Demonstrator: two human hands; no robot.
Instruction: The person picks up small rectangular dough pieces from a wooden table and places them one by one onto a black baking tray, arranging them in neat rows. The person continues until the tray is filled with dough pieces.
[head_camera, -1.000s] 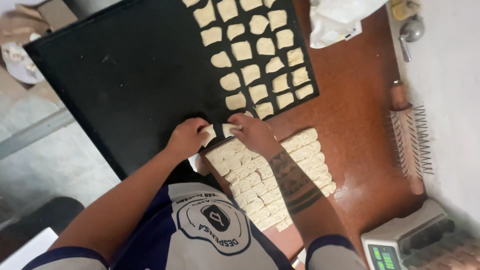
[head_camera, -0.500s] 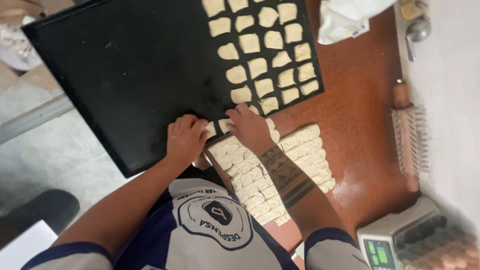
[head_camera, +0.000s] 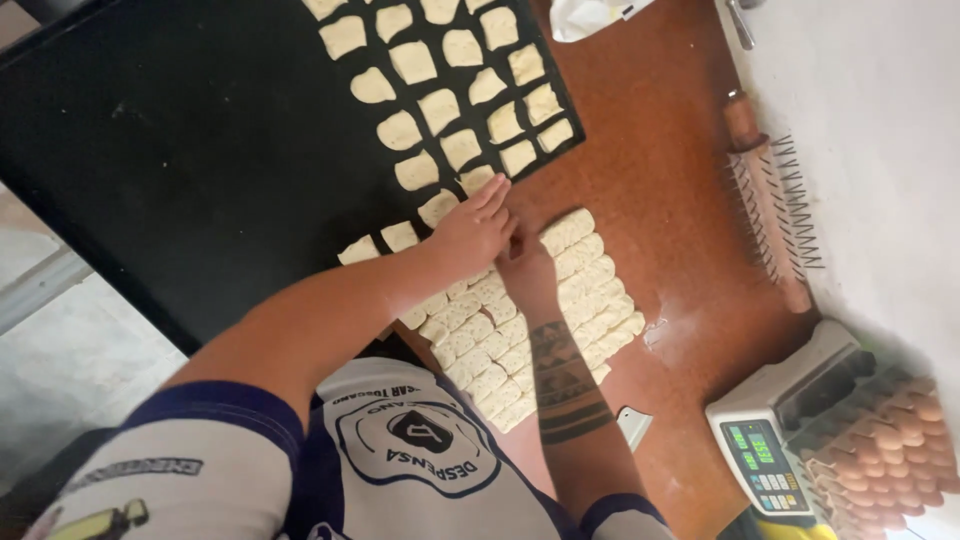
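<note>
A black baking tray (head_camera: 200, 170) holds rows of pale cut dough pieces (head_camera: 450, 90) in its right part. Two more pieces (head_camera: 380, 243) lie near the tray's front edge. A slab of cut dough squares (head_camera: 570, 300) lies on the brown table just in front of the tray. My left hand (head_camera: 470, 230) reaches across the slab's far end, fingers stretched flat toward the tray's edge and a piece there. My right hand (head_camera: 525, 268), on a tattooed forearm, rests curled on the slab beside it. The left hand partly hides the right hand's fingers.
A spiked roller with wooden handles (head_camera: 765, 210) lies on the brown table (head_camera: 660, 130) at the right. A digital scale (head_camera: 775, 430) and a tray of eggs (head_camera: 880, 450) stand at the lower right. White wrapping (head_camera: 590, 15) lies at the top.
Both hands have moved right along the slab's far end. Two dough pieces now lie on the tray's front edge where the hands were. The view has shifted nearer.
</note>
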